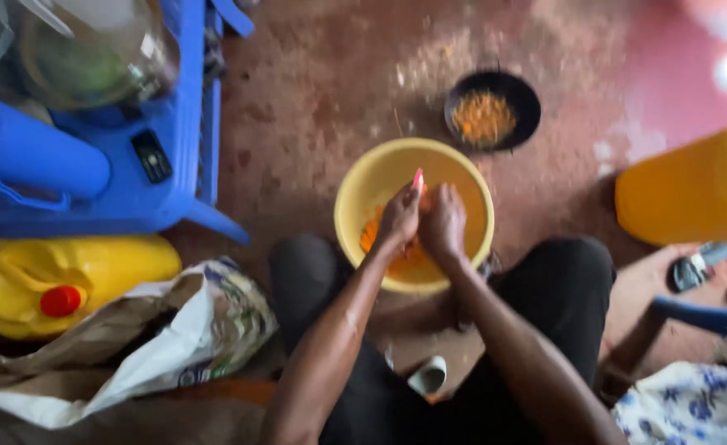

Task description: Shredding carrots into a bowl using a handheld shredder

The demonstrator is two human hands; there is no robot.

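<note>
A yellow plastic bowl [471,185] stands on the reddish floor between my knees, with orange pieces in it. Both hands are over the bowl, close together. My left hand [399,218] grips a thin tool with a pink-red tip that sticks up. My right hand [443,222] is closed around something orange pressed against the left hand; the blur hides what it is. Beyond the bowl sits a small black pan [528,103] holding orange shreds.
A blue plastic chair [133,173] with a clear jug stands at the left. A yellow jerrycan with a red cap [91,268] lies by a paper sack [133,354]. Another yellow jerrycan [685,194] is at the right. A small white cup [428,377] sits between my legs.
</note>
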